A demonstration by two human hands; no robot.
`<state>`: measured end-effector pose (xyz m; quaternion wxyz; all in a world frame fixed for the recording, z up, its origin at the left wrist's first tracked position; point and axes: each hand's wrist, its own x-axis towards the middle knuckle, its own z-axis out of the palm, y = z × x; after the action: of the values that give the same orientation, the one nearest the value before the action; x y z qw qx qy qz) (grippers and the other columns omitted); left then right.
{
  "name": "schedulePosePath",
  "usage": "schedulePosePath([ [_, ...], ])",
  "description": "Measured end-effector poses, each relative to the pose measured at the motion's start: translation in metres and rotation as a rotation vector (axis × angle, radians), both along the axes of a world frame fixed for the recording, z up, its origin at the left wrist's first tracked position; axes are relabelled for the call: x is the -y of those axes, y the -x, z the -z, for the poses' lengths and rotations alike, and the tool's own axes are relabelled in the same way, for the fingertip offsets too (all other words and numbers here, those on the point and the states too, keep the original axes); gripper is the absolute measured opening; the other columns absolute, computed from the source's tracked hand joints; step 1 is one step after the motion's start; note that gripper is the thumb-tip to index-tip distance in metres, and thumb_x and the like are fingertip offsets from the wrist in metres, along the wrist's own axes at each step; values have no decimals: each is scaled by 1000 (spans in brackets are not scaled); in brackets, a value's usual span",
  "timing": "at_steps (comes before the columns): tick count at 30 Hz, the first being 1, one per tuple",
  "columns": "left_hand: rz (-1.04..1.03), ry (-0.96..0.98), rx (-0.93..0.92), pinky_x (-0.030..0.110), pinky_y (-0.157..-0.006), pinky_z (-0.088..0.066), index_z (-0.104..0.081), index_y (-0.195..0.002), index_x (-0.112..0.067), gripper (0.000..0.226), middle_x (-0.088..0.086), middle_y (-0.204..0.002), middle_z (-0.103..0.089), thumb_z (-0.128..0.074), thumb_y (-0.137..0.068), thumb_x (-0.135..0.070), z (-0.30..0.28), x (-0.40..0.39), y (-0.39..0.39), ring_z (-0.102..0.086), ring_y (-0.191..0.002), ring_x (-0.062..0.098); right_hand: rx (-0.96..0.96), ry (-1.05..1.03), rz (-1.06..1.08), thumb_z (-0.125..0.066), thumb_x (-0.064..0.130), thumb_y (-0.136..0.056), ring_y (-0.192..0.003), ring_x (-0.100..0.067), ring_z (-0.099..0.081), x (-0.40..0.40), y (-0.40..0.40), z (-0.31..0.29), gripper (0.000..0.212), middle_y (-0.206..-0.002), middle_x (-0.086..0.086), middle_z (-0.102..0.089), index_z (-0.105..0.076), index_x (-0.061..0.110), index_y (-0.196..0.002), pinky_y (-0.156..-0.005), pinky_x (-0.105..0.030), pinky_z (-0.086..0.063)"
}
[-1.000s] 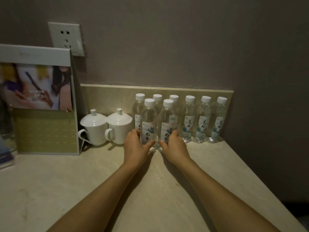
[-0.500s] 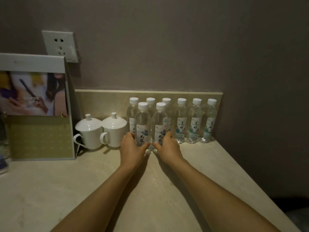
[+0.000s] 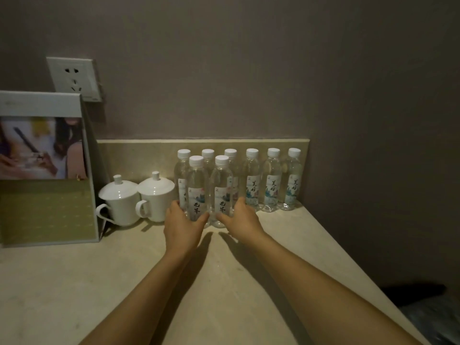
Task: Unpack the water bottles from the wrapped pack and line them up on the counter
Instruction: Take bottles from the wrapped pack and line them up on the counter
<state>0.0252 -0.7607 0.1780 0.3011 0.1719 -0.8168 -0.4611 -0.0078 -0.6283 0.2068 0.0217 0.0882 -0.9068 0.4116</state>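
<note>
Several clear water bottles with white caps stand upright at the back of the beige counter. A back row lines the low backsplash. Two bottles stand in front of that row: the left front bottle and the right front bottle. My left hand wraps round the base of the left front bottle, thumb across its front. My right hand wraps round the base of the right front bottle in the same way. Both bottles rest on the counter. No wrapped pack is in view.
Two white lidded mugs stand just left of the bottles. A standing card holder fills the far left. A wall socket sits above it. The counter's right edge runs diagonally, with a dark drop beyond.
The view has shifted a little; my hands stay on the bases of the two front bottles, which sit slightly closer to the back row.
</note>
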Motion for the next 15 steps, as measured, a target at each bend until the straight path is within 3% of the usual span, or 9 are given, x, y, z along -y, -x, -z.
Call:
schedulePosePath([
  [5,-83,-106,-100,43,-83,-56,-48,-119,-15,47,6,-111,-58,-71,-85,-37,-28,-40,-17,-61,-96,23,-77,33,10,-59,42,-91,-110,-30,-59,-45,-14,-21,60,-130,-11,-55,-37,9,-135,-86,-43,-53],
  [7,-38,-120,-161,39,-76,-55,-52,-112,-16,34,3,-96,-59,-66,-89,-36,-39,-68,-22,-60,-86,21,-118,69,0,-58,43,-90,-103,-31,-62,-69,-21,-31,52,-122,-11,-58,-42,10,-127,-84,-41,-53],
  [10,34,-109,-233,30,-63,-46,-57,-100,-18,15,-2,-76,-57,-62,-91,-29,-52,-124,-28,-56,-71,15,-146,104,12,-57,44,-89,-104,-33,-63,-115,-34,-44,49,-118,-12,-60,-45,11,-124,-89,-49,-52],
  [13,128,-103,-259,28,-61,-45,-59,-91,-18,7,-3,-73,-59,-60,-91,-25,-60,-192,-34,-55,-67,10,-204,156,36,-58,42,-89,-98,-30,-66,-175,-47,-50,43,-111,-10,-64,-50,12,-119,-86,-46,-53],
  [15,189,-102,-260,27,-61,-45,-61,-88,-19,7,-4,-74,-61,-60,-92,-26,-61,-242,-39,-57,-68,9,-252,179,81,-58,41,-89,-88,-24,-67,-225,-54,-50,32,-95,-4,-67,-53,17,-110,-75,-37,-54],
])
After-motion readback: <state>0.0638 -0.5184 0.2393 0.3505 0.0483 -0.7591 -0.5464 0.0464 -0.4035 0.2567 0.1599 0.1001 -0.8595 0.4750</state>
